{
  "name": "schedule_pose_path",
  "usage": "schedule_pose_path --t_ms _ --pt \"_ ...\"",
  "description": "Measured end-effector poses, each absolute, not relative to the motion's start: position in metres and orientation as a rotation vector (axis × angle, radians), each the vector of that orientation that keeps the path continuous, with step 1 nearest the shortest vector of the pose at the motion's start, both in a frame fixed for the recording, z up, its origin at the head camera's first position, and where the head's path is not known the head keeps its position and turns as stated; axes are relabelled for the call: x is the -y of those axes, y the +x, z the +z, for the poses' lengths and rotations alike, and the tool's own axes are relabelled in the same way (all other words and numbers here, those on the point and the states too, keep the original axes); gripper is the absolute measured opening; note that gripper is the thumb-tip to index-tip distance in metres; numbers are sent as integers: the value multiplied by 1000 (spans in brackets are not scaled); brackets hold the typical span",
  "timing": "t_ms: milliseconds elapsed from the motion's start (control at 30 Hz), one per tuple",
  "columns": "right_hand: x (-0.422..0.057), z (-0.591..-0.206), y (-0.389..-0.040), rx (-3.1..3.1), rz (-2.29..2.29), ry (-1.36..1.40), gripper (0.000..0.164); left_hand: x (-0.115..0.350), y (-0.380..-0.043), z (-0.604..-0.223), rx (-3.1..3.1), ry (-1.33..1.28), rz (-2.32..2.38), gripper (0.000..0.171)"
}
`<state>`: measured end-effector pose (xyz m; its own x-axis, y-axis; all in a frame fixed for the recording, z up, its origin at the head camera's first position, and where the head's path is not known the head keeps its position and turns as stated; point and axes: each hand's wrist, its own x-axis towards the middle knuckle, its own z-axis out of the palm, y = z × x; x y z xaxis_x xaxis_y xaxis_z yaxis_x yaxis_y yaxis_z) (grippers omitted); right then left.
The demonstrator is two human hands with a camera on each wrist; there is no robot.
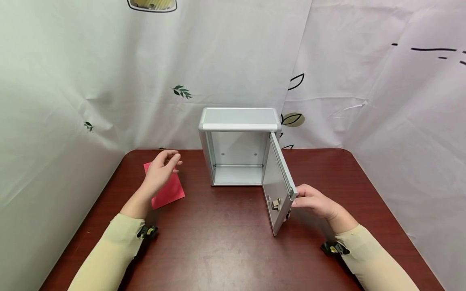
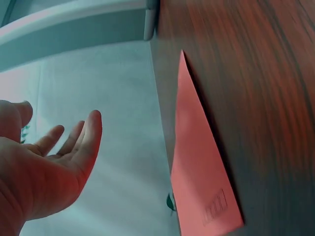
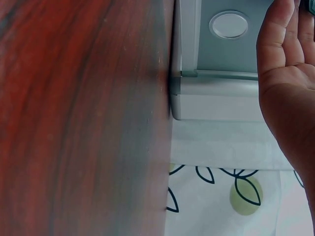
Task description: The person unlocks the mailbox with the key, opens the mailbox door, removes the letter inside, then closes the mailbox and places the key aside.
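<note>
A white metal box (image 1: 238, 119) with a silver frame stands at the back of the table, its hinged door (image 1: 278, 182) swung out to the right. On the door's inner face sits a metal lock (image 1: 276, 203). My right hand (image 1: 316, 202) holds the door by its free edge; the fingertips are partly hidden behind the door. A small dark piece (image 1: 289, 214) shows below them. My left hand (image 1: 160, 171) hovers over a red envelope (image 1: 169, 194), holding nothing, with fingers loosely bent. In the left wrist view the envelope (image 2: 199, 157) lies apart from that hand.
The dark reddish-brown wooden table (image 1: 218, 250) carries the box and envelope. A white cloth backdrop (image 1: 233, 52) with leaf prints surrounds it at the back and both sides. An oval light plate (image 3: 229, 24) shows on a box panel in the right wrist view.
</note>
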<state>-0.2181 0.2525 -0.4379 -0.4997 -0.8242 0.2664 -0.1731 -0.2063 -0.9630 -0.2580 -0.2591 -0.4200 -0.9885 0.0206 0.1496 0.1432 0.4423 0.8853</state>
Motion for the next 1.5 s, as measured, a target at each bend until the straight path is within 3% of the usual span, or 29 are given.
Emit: schedule_pose_path --t_ms 633,1167,1500 --pt "-253 -438 -218 -1568 -1767 -1156 41 211 -262 -420 2553 -470 -1600 69" --pt "-253 -439 -218 -1584 -1759 -1157 39 190 -260 -426 2561 -500 -1582 77" --pt "-250 -436 -218 -1538 -1767 -1193 40 185 -258 -426 2598 -496 -1548 73"
